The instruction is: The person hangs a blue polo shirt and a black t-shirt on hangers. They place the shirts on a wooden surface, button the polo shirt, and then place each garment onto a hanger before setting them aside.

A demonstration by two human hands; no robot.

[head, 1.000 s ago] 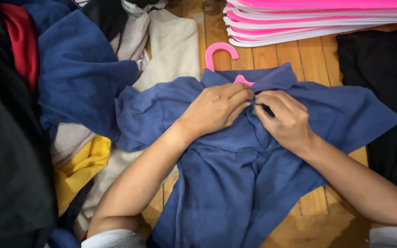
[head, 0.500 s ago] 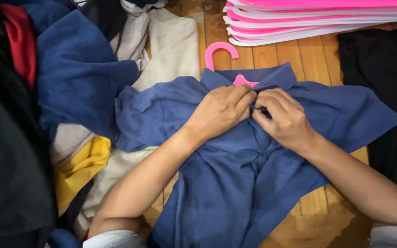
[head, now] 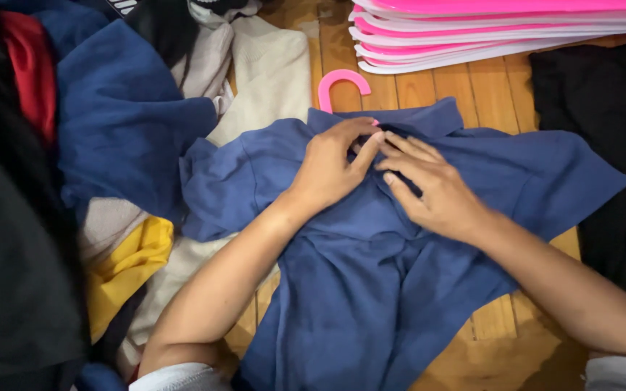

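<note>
The blue shirt (head: pixel 400 289) lies flat on the wooden floor (head: pixel 458 87), collar just below the pink hanger hook (head: pixel 342 83). Left hand (head: pixel 327 170) and right hand (head: pixel 436 188) meet at that collar, fingers curled, pinching its fabric.

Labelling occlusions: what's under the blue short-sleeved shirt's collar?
A pink plastic hanger hook pokes out above the blue shirt; the hanger's body is covered. Both hands, left and right, press at the collar.
</note>
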